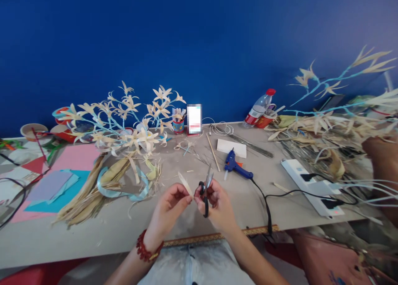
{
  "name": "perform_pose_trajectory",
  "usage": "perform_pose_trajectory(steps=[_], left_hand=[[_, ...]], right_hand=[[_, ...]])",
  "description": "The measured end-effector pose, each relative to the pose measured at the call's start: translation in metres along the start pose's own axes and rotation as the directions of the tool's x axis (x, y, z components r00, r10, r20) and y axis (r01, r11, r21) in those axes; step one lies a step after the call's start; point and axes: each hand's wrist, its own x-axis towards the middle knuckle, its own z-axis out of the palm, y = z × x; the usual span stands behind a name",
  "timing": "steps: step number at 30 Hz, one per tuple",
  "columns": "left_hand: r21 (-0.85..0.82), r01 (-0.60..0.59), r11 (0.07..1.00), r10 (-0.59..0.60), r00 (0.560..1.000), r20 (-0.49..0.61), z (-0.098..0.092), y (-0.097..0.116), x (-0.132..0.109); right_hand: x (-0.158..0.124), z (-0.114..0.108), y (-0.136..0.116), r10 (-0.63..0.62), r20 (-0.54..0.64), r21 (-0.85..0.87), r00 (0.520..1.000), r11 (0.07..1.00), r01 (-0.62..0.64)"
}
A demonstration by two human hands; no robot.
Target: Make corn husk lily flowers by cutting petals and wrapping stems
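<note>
**Husk strip and scissors held over a cluttered craft table**

The left hand (169, 202) pinches a husk strip (185, 183), pale, thin and pointed like a leaf, between thumb and fingertips. The strip slants up toward 11 o'clock above the table (93, 239). The right hand (217, 204) is closed through the black loops of a pair of scissors (206, 187), whose slim metal blades point up toward 12 o'clock, just beside the strip. I cannot tell whether blade and strip touch. A bracelet (146, 249) of round red beads circles the left wrist.

At 1 o'clock from the hands lies a blue plastic glue gun (236, 166), its black cord trailing toward 4 o'clock. Farther out at 3 o'clock is a flat white power strip (311, 185). At 9 o'clock a bundle of dry, fibrous husks (90, 189) fans across the matte grey tabletop, with smooth sheets of pink, lilac and teal paper (59, 181) beyond it. At 11 o'clock stand sprays of star-shaped cream flowers (130, 119) on light blue stems. A clear plastic bottle (259, 106) with a red cap leans at 1 o'clock against the blue wall (199, 36).
</note>
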Motion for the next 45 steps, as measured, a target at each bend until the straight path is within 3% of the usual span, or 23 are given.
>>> perform_pose_trajectory(steps=[3, 7, 15, 27, 45], left_hand=[[0.065, -0.011, 0.998, 0.010, 1.000, 0.018, -0.001, -0.002, -0.001], [0.057, -0.037, 0.998, 0.040, 0.998, -0.043, -0.002, -0.001, 0.000], [-0.088, -0.099, 0.991, 0.086, 0.986, -0.140, 0.002, 0.004, 0.005], [-0.140, -0.125, 0.982, 0.109, 0.987, -0.117, 0.004, 0.003, 0.004], [-0.124, -0.110, 0.986, 0.099, 0.991, -0.088, 0.004, 0.006, 0.004]], right_hand=[[0.001, 0.000, 0.000, 0.008, 0.024, 0.003, 1.000, 1.000, -0.008], [-0.001, -0.003, 0.002, 0.024, 0.070, 0.040, 0.997, 0.999, -0.026], [-0.024, -0.003, 0.027, 0.069, 0.339, 0.097, 0.938, 0.989, -0.108], [-0.025, -0.001, 0.031, 0.114, 0.334, 0.144, 0.936, 0.975, -0.171], [-0.024, 0.000, 0.027, 0.086, 0.364, 0.247, 0.927, 0.951, -0.185]])
